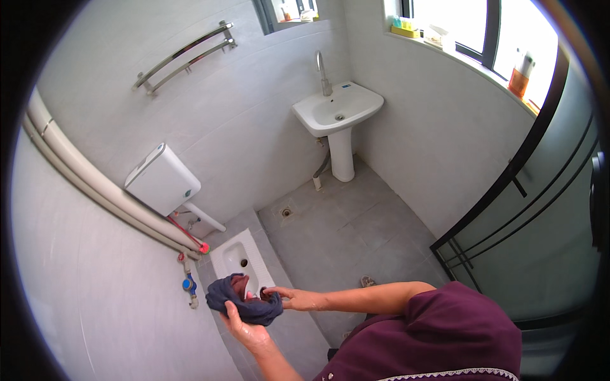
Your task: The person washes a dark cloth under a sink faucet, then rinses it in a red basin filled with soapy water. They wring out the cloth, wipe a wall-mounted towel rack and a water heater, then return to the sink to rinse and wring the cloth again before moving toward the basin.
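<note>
A bundled dark navy cloth point(222, 293) with dark red fabric showing in its middle is held in the air over the near end of the squat toilet point(262, 257). My left hand point(246, 330) grips it from below and its near side, the thumb up against the folds. From the right, my right hand point(300, 298) holds the cloth's edge, with some fingers hidden inside the bundle. Whitish wet marks show on my left wrist and on the right hand. The cloth's exact kind cannot be made out.
A white cistern point(164, 181) hangs on the wall behind the toilet, near thick pipes point(95, 162) and a blue-handled valve point(187, 284). Farther off stand a pedestal sink point(340, 105) and a floor drain point(286, 212). A dark-framed glass door point(540, 216) is at right.
</note>
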A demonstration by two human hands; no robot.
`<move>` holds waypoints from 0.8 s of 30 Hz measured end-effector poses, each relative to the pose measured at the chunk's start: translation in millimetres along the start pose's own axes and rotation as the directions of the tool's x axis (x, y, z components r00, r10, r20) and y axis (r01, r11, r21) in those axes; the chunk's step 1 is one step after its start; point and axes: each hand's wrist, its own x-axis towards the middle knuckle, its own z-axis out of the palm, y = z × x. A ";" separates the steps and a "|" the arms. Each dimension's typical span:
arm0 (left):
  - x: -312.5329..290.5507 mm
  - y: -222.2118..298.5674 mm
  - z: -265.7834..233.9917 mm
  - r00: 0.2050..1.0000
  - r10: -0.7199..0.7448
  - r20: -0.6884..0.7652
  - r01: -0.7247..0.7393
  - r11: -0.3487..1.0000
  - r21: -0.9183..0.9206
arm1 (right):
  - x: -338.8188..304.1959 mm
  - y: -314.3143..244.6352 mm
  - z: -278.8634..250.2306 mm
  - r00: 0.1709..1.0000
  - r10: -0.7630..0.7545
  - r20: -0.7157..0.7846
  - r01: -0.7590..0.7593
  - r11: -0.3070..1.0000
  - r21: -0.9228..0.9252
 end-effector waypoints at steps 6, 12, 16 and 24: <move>10.9 -58.3 105.8 0.995 0.007 0.099 -0.020 0.991 0.133 | -26.9 -34.4 -90.4 0.954 -0.283 -0.101 0.300 0.914 0.272; 60.1 -119.2 162.0 0.999 -0.045 0.030 0.035 0.966 0.254 | -8.9 -67.3 -207.2 0.975 -0.218 -0.030 0.200 0.823 0.532; 90.1 -148.9 184.2 0.998 -0.061 0.007 0.057 0.964 0.258 | 19.0 -84.8 -261.6 0.962 -0.211 0.174 -0.008 0.616 0.788; 164.2 -142.9 199.0 0.980 -0.158 0.119 0.058 0.804 0.592 | 116.5 -77.5 -304.6 0.970 -0.115 0.213 -0.163 0.338 0.927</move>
